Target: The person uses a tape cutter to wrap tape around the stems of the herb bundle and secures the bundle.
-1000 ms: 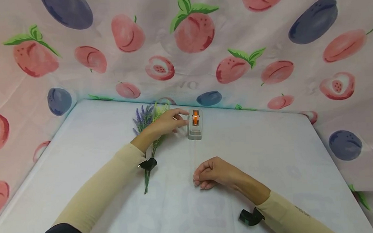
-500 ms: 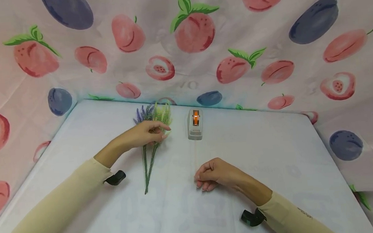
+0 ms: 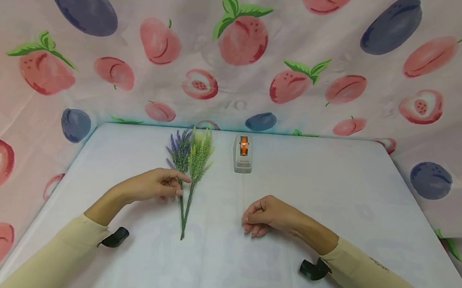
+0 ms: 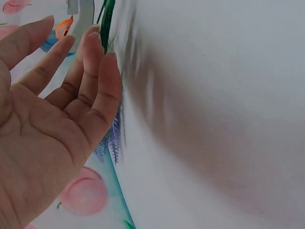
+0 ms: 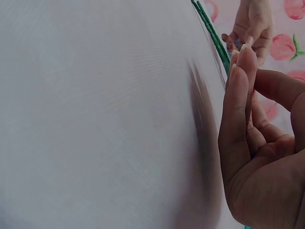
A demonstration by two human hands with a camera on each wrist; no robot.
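My left hand (image 3: 153, 185) hovers by the stems of two artificial flower sprigs, fingers loosely bent, holding nothing I can see. One is a purple lavender sprig (image 3: 179, 149); the other is a yellow-green sprig (image 3: 200, 154). Their green stems (image 3: 182, 220) cross near the lower ends. In the left wrist view, my left palm (image 4: 52, 119) faces the camera with its fingers spread a little. My right hand (image 3: 271, 215) rests low over the table, loosely curled, thumb close to the fingers. Nothing shows between the right fingers (image 5: 236, 107) in the right wrist view.
A grey tape dispenser (image 3: 243, 161) with an orange roll stands to the right of the flowers, toward the back. White cloth covers the table (image 3: 319, 182). Fruit-patterned curtain (image 3: 218, 90) hangs behind the table and along its sides.
My left hand has moved from beside the tape dispenser, back leftward and nearer over the flowers, to their stems. My right hand stays almost still. The flowers and dispenser have not shifted.
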